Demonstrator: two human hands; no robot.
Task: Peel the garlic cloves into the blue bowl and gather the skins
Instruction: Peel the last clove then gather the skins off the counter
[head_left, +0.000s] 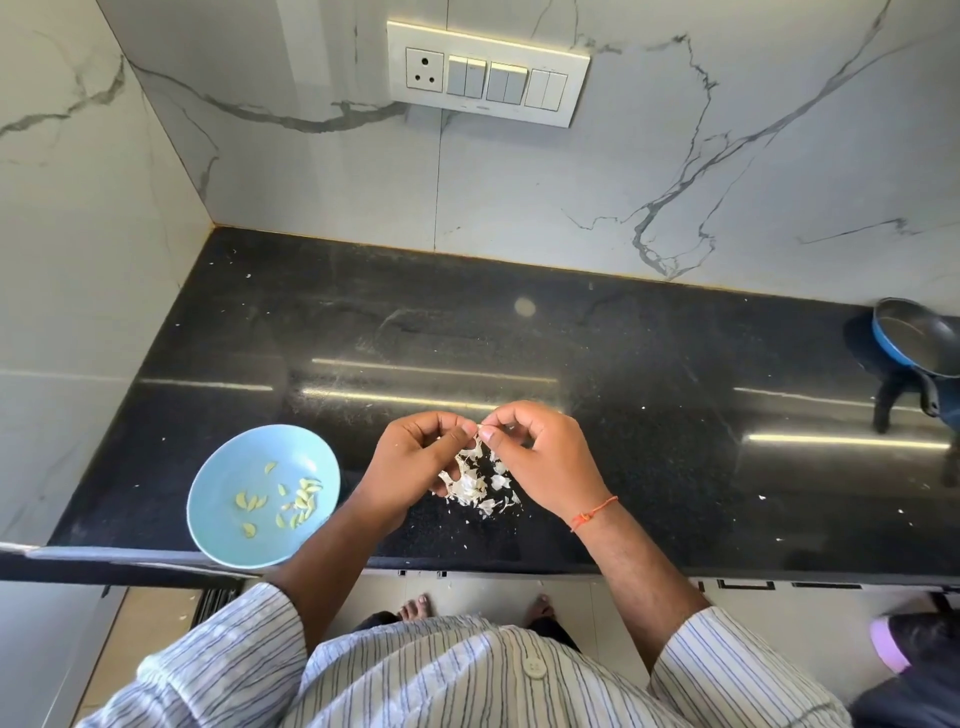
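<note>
Both hands meet above the skin pile (480, 486) on the table (649, 441) — left hand (415, 462) and right hand (535, 457) each pinched on a clove (480, 427) barely visible between them. The blue bowl (218, 499), holding peeled cloves (291, 501), overhangs the table edge — a nudge could tip it.
</note>
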